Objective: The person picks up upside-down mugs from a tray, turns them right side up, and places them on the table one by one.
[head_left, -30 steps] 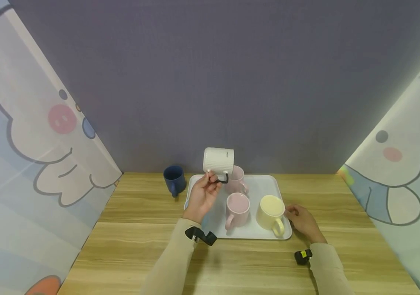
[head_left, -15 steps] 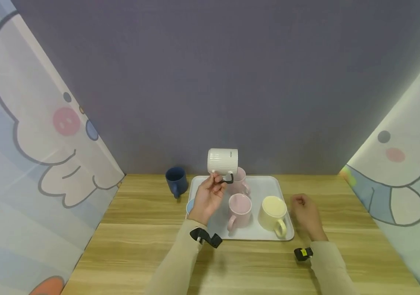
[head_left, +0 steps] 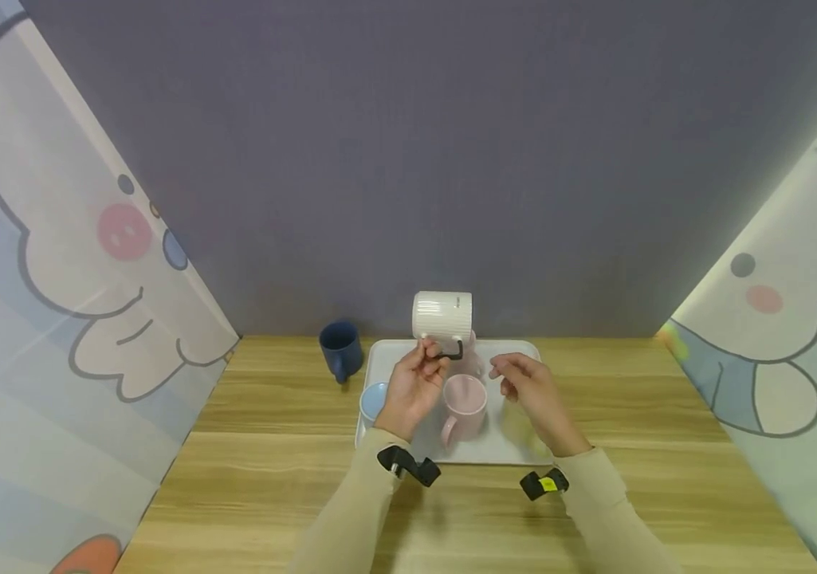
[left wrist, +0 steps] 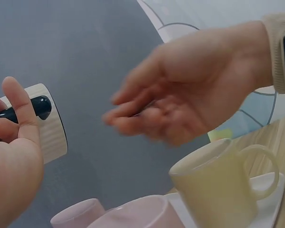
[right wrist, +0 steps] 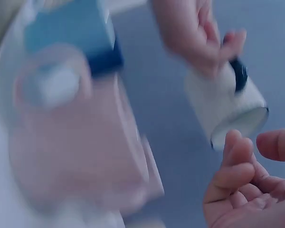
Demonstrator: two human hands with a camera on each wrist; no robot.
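Note:
A ribbed white mug (head_left: 442,313) with a black handle lies sideways in the air above the back of the tray. My left hand (head_left: 414,391) grips it by that handle. In the right wrist view the mug's dark-edged mouth faces my right hand (head_left: 533,399), whose fingers are loosely bent with nothing between them. That hand hovers over the tray's right half, a short gap from the white mug, and in the head view covers much of a yellow mug (left wrist: 213,185). Below the hands stand two pink mugs, the front one (head_left: 465,410) and the rear one (head_left: 471,365), partly hidden.
The white tray (head_left: 476,454) rests on a wood-grain table (head_left: 272,478). A light blue mug (head_left: 373,400) stands at its left side, partly behind my left hand. Left of the tray is a navy mug (head_left: 340,347). A grey panel (head_left: 408,159) rises behind.
My right hand has moved left from beside the tray to over it, near the white mug. My left hand has shifted slightly right with the mug.

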